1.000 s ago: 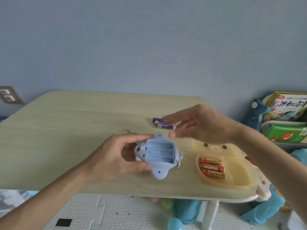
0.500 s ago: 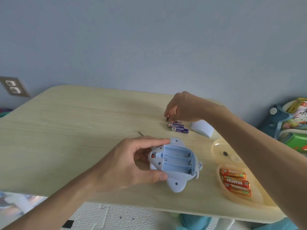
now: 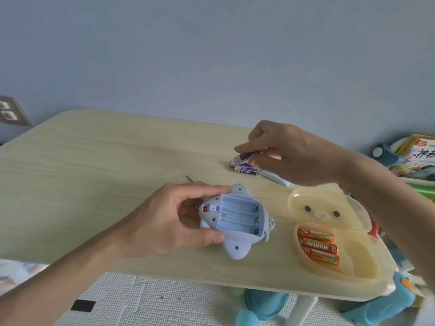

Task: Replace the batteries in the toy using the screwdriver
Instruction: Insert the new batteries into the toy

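- The bay in the toy [image 3: 237,220] stands open and holds no cells, so the old ones look to be out. The step in hand appears to be dealing with the last purple battery [image 3: 244,157].
- The right hand [image 3: 289,156] pinches that battery between thumb and fingertips, just above two more purple batteries [image 3: 246,170] lying on the far part of the table [image 3: 94,161]. Whether it is being laid down or lifted cannot be told.
- The left hand [image 3: 162,222] grips the toy by its left end, thumb on the near side and fingers curled over the far side.
- The toy sits near the table's near edge, left of the yellow bear-shaped case [image 3: 360,262], and is turned underside up.
- Its three slots run left to right, with the metal contacts showing at the right end and a red switch at the left. One fin points near and another far.
- The next move likely calls for the right hand to let go and fetch the orange batteries [image 3: 317,245] from the case. They already lie roughly parallel to the slots, so each needs little turning, only the correct polarity.
- A pale cover [image 3: 274,177] lies under the right hand, ready for refitting. No screwdriver is plainly visible.
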Tool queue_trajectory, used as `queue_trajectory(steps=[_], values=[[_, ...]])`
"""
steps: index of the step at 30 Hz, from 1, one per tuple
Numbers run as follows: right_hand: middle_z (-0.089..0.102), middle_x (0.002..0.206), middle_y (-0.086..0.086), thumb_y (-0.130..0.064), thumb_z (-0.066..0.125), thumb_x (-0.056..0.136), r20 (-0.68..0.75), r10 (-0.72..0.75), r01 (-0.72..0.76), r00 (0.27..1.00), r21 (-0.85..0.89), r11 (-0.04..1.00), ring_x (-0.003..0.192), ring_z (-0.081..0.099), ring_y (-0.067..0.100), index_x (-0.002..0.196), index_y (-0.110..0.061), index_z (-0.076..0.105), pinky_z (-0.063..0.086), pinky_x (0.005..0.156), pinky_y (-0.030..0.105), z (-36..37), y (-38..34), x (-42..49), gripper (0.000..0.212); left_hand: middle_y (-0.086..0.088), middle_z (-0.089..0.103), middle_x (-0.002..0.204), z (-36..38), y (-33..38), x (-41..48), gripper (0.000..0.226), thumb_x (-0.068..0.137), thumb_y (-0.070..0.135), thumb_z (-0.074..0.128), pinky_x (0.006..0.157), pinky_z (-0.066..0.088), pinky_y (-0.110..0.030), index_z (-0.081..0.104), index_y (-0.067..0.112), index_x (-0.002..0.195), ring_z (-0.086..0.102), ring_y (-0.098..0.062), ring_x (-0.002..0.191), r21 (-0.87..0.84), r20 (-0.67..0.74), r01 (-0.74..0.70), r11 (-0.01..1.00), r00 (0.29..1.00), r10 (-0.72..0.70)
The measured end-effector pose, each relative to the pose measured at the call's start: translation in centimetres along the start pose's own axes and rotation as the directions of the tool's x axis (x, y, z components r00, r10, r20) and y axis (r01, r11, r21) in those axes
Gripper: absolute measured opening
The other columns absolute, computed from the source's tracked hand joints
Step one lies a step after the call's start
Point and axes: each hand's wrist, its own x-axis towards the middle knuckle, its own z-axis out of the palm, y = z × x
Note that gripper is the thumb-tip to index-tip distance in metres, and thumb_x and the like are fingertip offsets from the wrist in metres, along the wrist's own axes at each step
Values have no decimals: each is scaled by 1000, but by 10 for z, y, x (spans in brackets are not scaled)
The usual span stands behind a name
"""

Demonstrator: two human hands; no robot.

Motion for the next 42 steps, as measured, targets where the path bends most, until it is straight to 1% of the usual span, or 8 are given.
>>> queue_trajectory(steps=[4,11,17,21,28,30,35,42], values=[[71,106,-3,2,46,105,-24,-68,70,997,143,987,88,69,5,126,-17,71,52,80,18,7,-13,-26,37,1,77,131,0,2,0,73,75,4,95,109,58,-43,69,23,140,75,-21,121,6,5,-2,1000,1000,2],[60,100,-5,24,40,81,19,-65,65,998,-33,997,84,57,7,133,-20,62,48,79,23,25,-4,-48,71,0,78,129,2,5,-1,72,71,9,93,105,60,-31,70,23,137,77,-17,118,-6,-3,-2,1000,1000,2],[73,113,-9,-14,42,110,-71,-42,52,997,152,987,96,64,-2,121,-17,48,49,81,16,30,-7,-64,14,2,78,131,2,6,0,73,72,11,94,107,59,-33,69,25,139,76,-16,121,-4,-10,5,1000,1000,-5],[71,111,-20,-24,65,101,-238,-60,117,969,234,965,98,61,-16,113,-19,63,45,73,3,35,-17,-64,13,4,79,129,2,5,0,71,74,7,95,106,60,-35,70,28,137,77,-17,119,-4,-4,3,1000,1000,-3],[73,93,-12,-17,77,93,-274,-108,177,956,241,954,82,65,7,113,-22,67,52,73,19,46,-27,-57,23,-8,77,132,2,2,1,69,75,4,92,109,58,-46,71,24,138,76,-28,121,-44,7,-12,999,1000,12],[73,95,-9,-19,74,96,-292,-172,223,941,150,963,79,65,7,122,-23,61,50,71,14,47,-29,-58,29,-10,77,130,2,1,1,69,74,4,92,108,58,-47,72,24,137,76,-29,120,-55,4,-12,998,1000,13],[72,89,4,-19,62,101,-317,-421,348,850,-261,900,74,65,32,119,-13,70,54,68,44,56,-26,-51,21,-8,81,123,2,2,1,63,75,3,95,104,60,-48,75,24,131,78,-28,115,-56,-5,-9,998,1000,9],[73,101,8,-18,71,96,-301,-462,391,834,-269,880,78,68,33,111,-13,78,57,64,45,61,-18,-47,18,-5,81,126,3,4,0,66,76,-1,92,106,59,-46,73,24,134,77,-26,119,-58,-9,-8,998,1000,8]])
